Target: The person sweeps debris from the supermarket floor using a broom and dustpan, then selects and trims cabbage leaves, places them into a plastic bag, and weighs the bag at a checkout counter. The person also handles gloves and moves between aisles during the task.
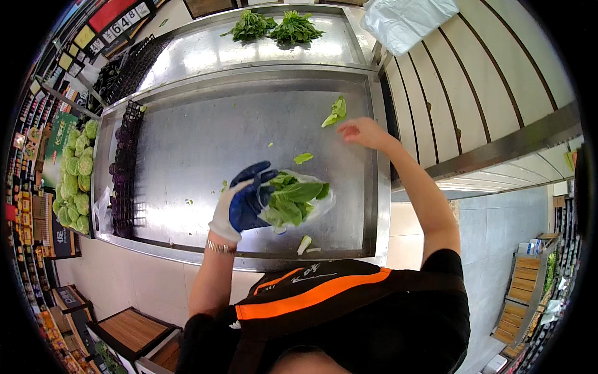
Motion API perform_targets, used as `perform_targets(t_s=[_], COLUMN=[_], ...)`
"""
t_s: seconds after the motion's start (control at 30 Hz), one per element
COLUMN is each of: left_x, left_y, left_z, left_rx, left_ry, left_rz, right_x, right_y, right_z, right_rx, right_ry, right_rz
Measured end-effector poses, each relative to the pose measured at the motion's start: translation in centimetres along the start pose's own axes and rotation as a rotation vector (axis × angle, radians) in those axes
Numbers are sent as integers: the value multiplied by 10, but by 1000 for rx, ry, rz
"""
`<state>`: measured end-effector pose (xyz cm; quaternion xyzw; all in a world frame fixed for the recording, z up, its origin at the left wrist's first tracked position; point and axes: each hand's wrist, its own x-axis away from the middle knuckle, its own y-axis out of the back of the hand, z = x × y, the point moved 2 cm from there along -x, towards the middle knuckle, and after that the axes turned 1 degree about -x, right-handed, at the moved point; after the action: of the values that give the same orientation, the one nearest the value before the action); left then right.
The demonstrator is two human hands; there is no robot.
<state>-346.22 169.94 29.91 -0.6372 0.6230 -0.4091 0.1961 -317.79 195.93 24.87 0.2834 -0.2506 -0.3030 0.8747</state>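
Note:
My left hand wears a white glove with a blue coated palm, and a metal watch band circles its wrist. It grips a bunch of leafy greens, partly wrapped in a clear plastic bag, above the metal display table. My right hand is bare and slightly blurred, its fingers loosely curled with nothing visible in them. Just beyond its fingertips is a loose green leaf. A smaller leaf piece lies between the hands. Nearer my body is a pale stalk piece.
Purple vegetables in a black crate line the table's left end, with green cabbages beyond. Two bunches of greens lie on the far metal tray. Clear plastic bags rest on the slatted shelf at right.

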Motion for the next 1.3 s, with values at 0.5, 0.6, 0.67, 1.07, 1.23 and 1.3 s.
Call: perform_targets(t_s=[0.5, 0.6, 0.67, 1.07, 1.23, 1.3], left_x=[57, 69, 81, 209, 264, 275], left_y=[-37, -49, -72, -94, -66, -61], left_z=[10, 3, -8, -44, -39, -44], left_rx=[-240, -233, -279, -314, -602, -460], left_ry=[-130, -220, -248, -580, -598, -543], left_rz=[-464, -356, -420, -512, -728, -650], right_x=[-143, -117, -106, -83, -48, -19], right_y=[-33, -34, -55, -204, -189, -201], right_z=[-137, -95, -77, -52, -51, -65], right_rx=[851, 550, 386, 429, -250, -444], right_ry=[127, 123, 228, 210, 71, 4], right_rz=[-211, -329, -252, -181, -11, 196])
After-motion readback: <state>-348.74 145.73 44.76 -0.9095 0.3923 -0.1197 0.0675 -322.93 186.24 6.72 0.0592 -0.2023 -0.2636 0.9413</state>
